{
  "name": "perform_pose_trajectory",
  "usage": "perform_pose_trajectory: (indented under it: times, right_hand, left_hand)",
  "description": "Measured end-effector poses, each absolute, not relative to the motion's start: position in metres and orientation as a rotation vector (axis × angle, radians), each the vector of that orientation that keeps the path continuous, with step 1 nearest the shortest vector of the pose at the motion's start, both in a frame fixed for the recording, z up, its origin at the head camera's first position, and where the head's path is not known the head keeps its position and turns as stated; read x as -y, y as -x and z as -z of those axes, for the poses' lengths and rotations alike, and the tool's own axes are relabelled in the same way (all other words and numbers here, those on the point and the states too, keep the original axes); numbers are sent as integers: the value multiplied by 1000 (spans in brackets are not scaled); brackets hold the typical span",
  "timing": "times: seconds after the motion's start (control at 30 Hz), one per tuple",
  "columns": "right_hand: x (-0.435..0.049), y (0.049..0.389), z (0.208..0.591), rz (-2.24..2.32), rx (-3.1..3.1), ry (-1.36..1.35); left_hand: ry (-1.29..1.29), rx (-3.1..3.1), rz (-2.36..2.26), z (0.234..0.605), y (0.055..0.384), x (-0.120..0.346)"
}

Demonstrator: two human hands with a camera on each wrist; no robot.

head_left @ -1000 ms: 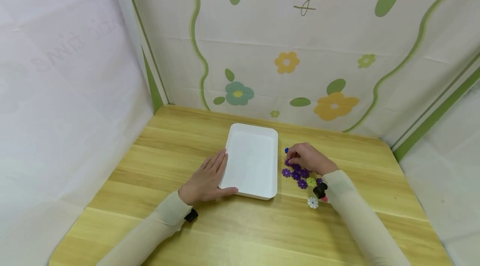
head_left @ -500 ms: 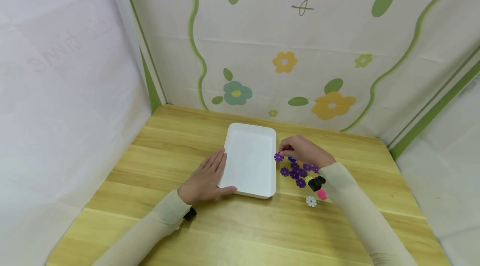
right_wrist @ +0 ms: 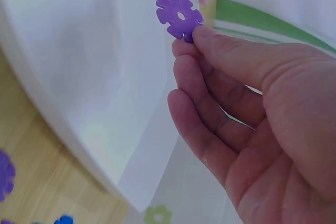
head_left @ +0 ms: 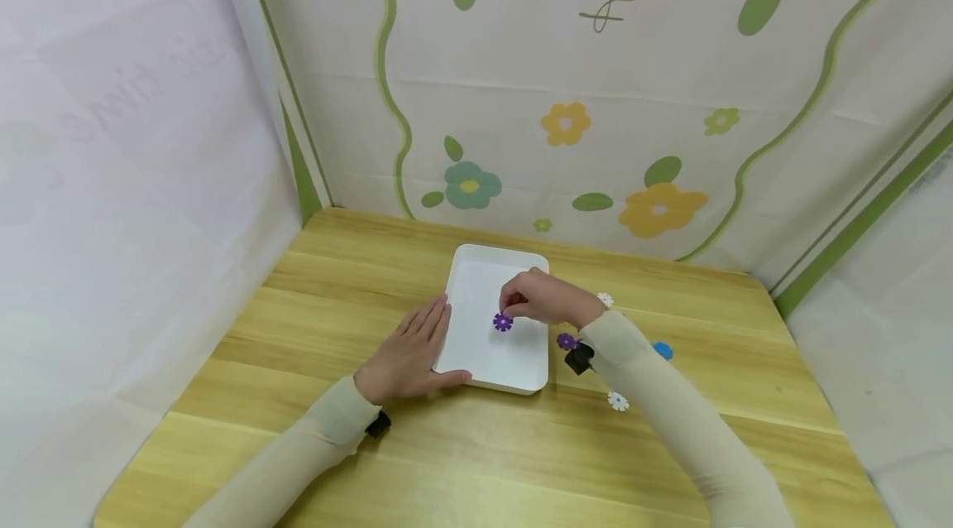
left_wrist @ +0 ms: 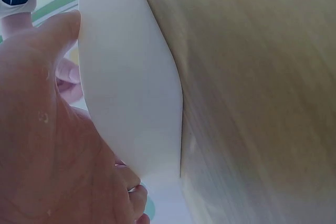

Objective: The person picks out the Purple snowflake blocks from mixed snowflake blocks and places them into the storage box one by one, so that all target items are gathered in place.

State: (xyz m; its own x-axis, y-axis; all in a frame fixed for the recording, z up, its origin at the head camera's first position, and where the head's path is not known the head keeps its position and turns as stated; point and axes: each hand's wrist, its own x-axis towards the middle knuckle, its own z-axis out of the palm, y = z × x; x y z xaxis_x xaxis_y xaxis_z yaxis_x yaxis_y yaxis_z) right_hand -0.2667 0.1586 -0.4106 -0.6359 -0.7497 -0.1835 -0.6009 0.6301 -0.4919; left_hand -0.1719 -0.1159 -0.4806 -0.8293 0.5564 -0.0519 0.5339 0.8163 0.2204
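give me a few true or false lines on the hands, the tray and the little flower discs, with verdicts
1. The left hand touches the white tray. True.
2. The right hand pinches a yellow disc. False: it pinches a purple disc.
3. The purple disc is above the white tray. True.
4. The light blue disc lies inside the white tray. False: it lies on the table, right of the white tray in the head view.

Flower-printed cloth (head_left: 506, 139) around a wooden table (head_left: 476, 462) suggests a booth.
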Motion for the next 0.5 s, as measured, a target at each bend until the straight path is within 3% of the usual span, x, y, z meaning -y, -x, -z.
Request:
perform_pose_trajectory:
  times: [0.5]
  right_hand:
    - [-95, 270, 433, 401, -2379, 1012]
  left_hand:
    - [-899, -2891, -252, 485, 175, 116]
